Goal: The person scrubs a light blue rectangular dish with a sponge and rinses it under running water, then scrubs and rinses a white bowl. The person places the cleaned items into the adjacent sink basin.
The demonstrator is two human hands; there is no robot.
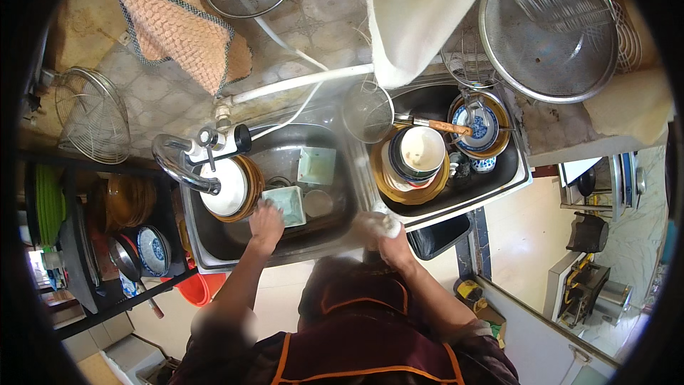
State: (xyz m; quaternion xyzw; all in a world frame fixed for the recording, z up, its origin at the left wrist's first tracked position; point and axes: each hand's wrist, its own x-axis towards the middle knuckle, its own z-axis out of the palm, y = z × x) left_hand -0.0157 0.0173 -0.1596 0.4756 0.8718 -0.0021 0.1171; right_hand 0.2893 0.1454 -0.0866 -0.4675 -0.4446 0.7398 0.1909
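Observation:
My left hand is over the left basin, its fingers at the edge of a pale square dish; whether it grips the dish I cannot tell. Beside it a white plate leans on a stack of brown plates. A second square dish and a round cup-like piece lie in the basin. Blurred by motion, my right hand is at the front rim between the basins, with white suds or a foamy sponge at its fingers. Stacked bowls stand on brown plates in the right basin.
A chrome faucet arches over the left basin. A small strainer lies across the divider. More bowls sit at the right basin's far end. A white cloth hangs behind. A dish rack stands left; a dark bin is below right.

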